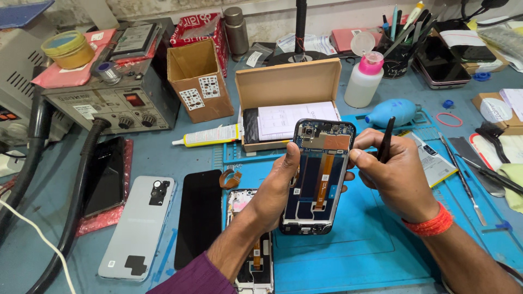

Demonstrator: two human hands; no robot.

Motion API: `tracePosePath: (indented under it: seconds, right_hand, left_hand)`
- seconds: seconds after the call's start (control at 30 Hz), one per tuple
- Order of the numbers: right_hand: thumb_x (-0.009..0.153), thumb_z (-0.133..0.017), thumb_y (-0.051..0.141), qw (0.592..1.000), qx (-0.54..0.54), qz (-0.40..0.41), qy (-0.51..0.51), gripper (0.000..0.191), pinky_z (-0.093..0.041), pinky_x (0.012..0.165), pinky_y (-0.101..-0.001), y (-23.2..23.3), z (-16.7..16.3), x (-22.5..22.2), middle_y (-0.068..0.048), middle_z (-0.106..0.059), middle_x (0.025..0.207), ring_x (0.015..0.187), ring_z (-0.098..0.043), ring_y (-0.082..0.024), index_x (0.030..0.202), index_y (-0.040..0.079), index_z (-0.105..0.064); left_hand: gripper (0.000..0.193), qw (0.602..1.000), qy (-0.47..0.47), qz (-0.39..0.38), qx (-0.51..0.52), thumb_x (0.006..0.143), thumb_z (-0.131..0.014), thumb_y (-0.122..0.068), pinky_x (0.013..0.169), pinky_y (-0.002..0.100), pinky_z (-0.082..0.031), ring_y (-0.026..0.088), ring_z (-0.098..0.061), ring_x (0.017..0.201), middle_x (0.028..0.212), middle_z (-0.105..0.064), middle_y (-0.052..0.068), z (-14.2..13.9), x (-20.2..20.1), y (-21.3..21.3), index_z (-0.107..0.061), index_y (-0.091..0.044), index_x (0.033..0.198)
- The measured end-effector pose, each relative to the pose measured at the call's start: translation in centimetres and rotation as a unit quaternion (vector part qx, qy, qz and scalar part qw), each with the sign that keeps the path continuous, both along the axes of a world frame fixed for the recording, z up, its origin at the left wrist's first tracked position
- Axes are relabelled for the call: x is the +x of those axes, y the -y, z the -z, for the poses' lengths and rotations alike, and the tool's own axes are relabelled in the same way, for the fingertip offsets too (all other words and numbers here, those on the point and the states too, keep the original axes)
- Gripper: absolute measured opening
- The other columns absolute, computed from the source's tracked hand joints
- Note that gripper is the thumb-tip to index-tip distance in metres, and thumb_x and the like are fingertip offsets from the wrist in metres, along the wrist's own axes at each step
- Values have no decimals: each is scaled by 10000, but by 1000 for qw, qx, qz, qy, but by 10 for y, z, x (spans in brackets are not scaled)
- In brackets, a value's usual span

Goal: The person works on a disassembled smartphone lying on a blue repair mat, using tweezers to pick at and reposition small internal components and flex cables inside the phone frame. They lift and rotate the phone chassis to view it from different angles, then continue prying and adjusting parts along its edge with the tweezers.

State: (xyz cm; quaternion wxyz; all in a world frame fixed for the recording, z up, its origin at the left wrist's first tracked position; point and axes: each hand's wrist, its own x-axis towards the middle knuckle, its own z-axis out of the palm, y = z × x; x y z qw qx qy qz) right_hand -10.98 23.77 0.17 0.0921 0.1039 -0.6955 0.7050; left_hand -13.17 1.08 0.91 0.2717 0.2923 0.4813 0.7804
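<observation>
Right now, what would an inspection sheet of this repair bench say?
Surface: blue work mat, partly bare.
Job's things: opened phone, back off, circuit board showing.
Clutter: white back cover, black screen panel, cardboard box, glue tube, squeeze bottle, blue air blower.
Hands: left hand holds the phone; right hand holds a thin black tool.
Cables: black hoses at left.
Surroundings: rework station.

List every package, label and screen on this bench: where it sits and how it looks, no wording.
Open brown carton: back centre-left, white stickers on its front.
Flat brown box: behind the opened phone, white sheet inside.
Red packet: back, against the wall.
Black screen panel: flat on the mat, left.
</observation>
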Motion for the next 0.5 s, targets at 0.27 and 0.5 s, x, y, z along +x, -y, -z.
tracePosePath:
  seconds: [0.27,0.5]
  right_hand:
    - [937,-678,112,999,-31,2,25,161,-351,428,-224,1,-1,0,-18,-610,755,517,-475,-46,1008,-31,-691]
    - [950,-665,125,999,-32,8,18,160,-333,418,-222,2,0,1,-36,-624,773,499,-463,-43,950,-34,-673]
  left_hand:
    - [954,999,21,10,33,969,-318,-756,996,441,-608,302,-678,1200,1347,-640,196,3,-1,-3,-484,16,1504]
    - [955,997,47,28,52,974,-311,-749,1024,460,-591,326,-652,1242,1370,-619,203,5,-1,-4,-442,10,1539]
